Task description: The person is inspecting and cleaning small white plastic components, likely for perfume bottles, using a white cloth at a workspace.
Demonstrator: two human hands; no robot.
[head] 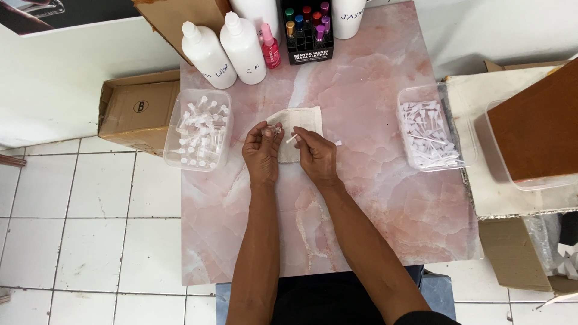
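Table: pink marbled square tabletop [361,198], centre.
Tubs: clear plastic tubs, left [174,153] and right [409,156], holding small white parts.
Cloth: beige cloth [304,120], far of both hands.
Left hand [262,153]: fingertips pinched on small clear glass vial [274,130].
Right hand [316,155]: fingers closed on thin white plastic stick [291,139], possibly a dropper, tip just beside vial.

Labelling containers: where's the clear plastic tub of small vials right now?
In the head view, the clear plastic tub of small vials sits at the left edge of the pink marble tabletop, just left of the left hand and below two white squeeze bottles.
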